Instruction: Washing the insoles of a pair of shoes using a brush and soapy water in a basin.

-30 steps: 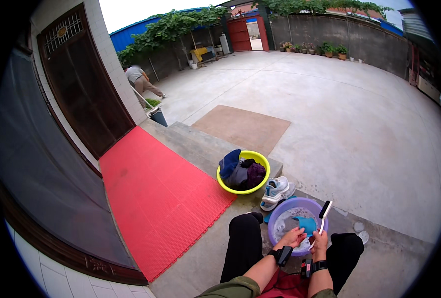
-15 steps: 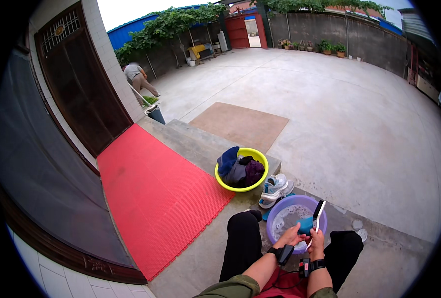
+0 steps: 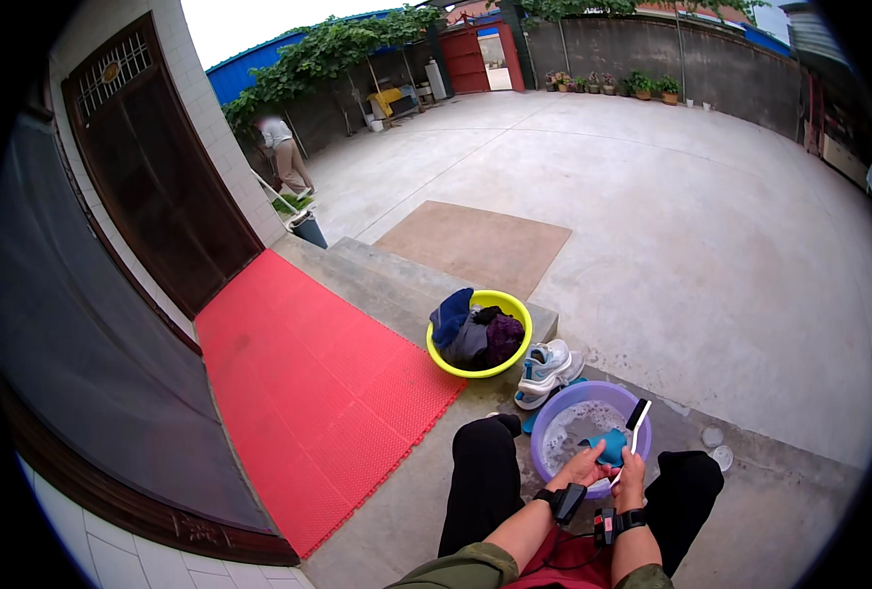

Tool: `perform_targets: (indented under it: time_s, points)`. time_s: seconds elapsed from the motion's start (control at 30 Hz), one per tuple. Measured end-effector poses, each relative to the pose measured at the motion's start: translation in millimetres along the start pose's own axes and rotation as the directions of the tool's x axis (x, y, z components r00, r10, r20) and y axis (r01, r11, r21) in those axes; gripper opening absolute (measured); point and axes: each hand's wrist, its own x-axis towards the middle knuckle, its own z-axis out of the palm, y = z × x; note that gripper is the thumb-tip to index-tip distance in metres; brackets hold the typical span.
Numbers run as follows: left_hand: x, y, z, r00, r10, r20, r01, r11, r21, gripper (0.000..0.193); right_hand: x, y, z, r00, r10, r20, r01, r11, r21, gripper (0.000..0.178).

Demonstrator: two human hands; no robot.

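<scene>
Over a purple basin of sudsy water, both my hands work close together. My left hand has its fingers closed on a teal shoe insole, a flat, bent piece. In my right hand is a white-handled scrub brush, upright and tilted, its dark bristles above the insole's edge. The brush head and the insole look apart. Against the basin's far left side stands a pair of white and grey sneakers, with teal pieces partly hidden beneath and beside them.
Beyond the sneakers stands a yellow-green basin heaped with dark clothes. Two small clear round containers sit right of my knee. Red matting covers the left step, whose edge drops to the courtyard. Another person stands far left near a bucket.
The insole has turned and bent in my left hand, and the brush head has tilted slightly rightward. The far person has straightened from a deep bend. The whole view has shifted a little.
</scene>
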Motion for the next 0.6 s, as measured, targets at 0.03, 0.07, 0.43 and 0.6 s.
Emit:
perform_targets:
  time_s: [0.03,0.07,0.43,0.6]
  points:
    - [-0.7,0.1,2.3,1.000,-0.003,0.000,0.003,1.000,0.000,0.032,0.3,-0.2,-0.2,1.000,-0.001,-0.003,0.001,1.000,0.001,0.014]
    - [-1.5,0.5,4.3,1.000,-0.009,-0.020,0.009,1.000,-0.029,0.032,1.0,-0.2,0.0,1.000,0.013,-0.021,-0.013,1.000,-0.006,0.013]
    - [-2.6,2.8,5.3,0.999,-0.018,-0.046,0.019,0.999,0.037,0.030,-10.6,-9.9,14.7,0.996,-0.023,0.091,0.032,0.995,-0.096,0.014]
    - [-6.8,2.8,10.0,0.996,-0.030,-0.078,0.034,0.998,0.046,0.033,-10.2,-8.6,11.6,0.996,-0.018,0.087,0.034,0.983,-0.180,0.017]
